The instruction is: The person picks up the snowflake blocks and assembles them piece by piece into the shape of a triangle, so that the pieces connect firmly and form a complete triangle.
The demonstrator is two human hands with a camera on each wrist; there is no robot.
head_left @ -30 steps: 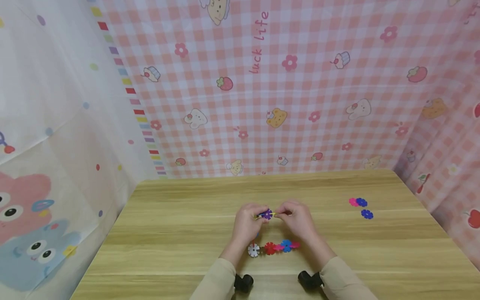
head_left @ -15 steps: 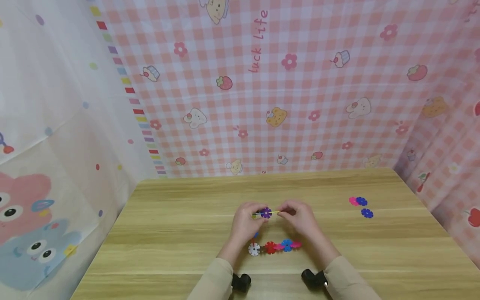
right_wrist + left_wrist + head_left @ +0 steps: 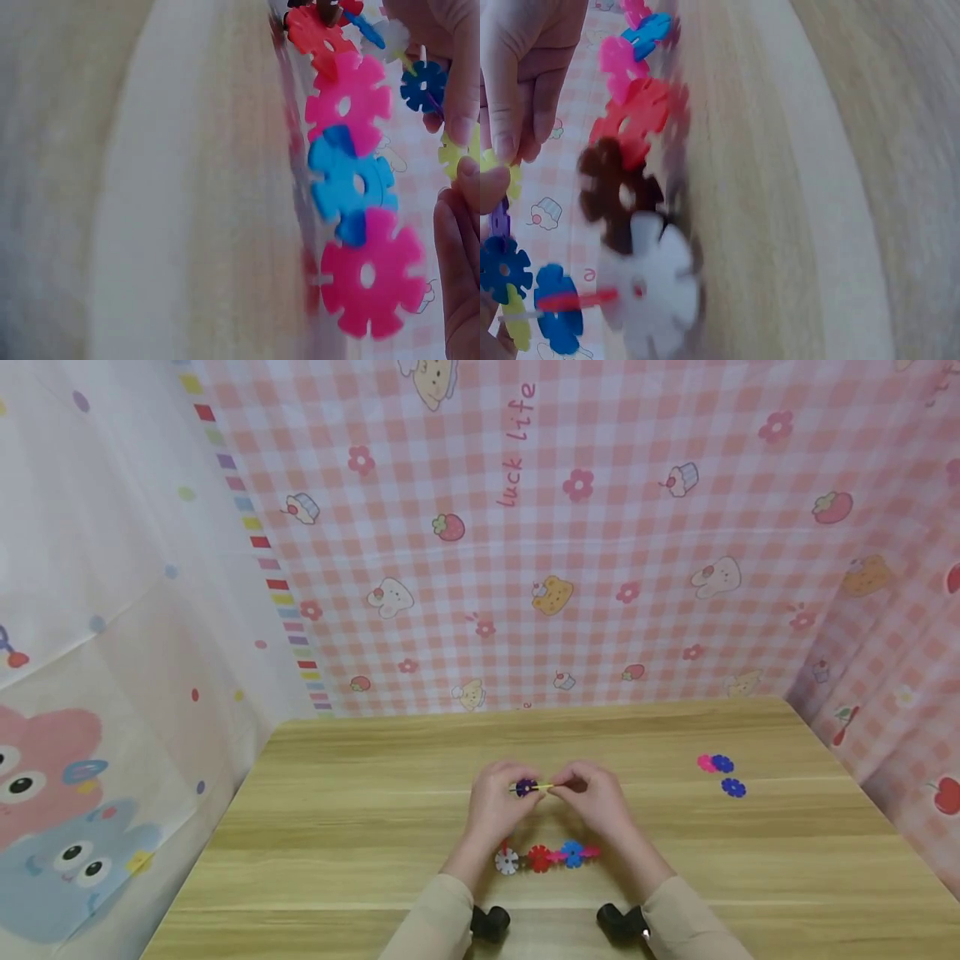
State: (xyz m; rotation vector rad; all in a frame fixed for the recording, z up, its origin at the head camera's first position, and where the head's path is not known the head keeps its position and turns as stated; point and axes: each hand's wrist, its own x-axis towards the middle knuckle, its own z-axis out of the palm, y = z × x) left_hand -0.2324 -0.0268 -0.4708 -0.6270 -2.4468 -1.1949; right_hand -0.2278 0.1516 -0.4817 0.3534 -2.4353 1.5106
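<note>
My left hand point(image 3: 498, 806) pinches a chain of interlocking snowflake discs; its purple disc point(image 3: 527, 788) shows at the fingertips. At the chain's right end is a yellow disc point(image 3: 453, 156), edge-on in the head view, which my right hand point(image 3: 596, 795) pinches between thumb and forefinger. In the left wrist view, a dark blue disc point(image 3: 504, 268) hangs below the purple one. The chain runs down through a blue disc point(image 3: 558, 309) and a red one to a white disc point(image 3: 667, 277). From there brown, red point(image 3: 538, 859), pink and light blue point(image 3: 572, 853) discs follow, ending in pink point(image 3: 397, 281).
At the table's right lie a pink disc point(image 3: 706, 763) and a blue disc point(image 3: 723, 763), touching or overlapping, with another blue disc point(image 3: 734, 788) just in front. Black wrist mounts point(image 3: 621, 925) sit near both sleeves. A checked pink cloth point(image 3: 480, 568) hangs behind the wooden table point(image 3: 337, 827).
Both hands have drawn slightly closer together over the last half second. More of the purple disc is covered by my left fingers. The loose discs have stayed put.
</note>
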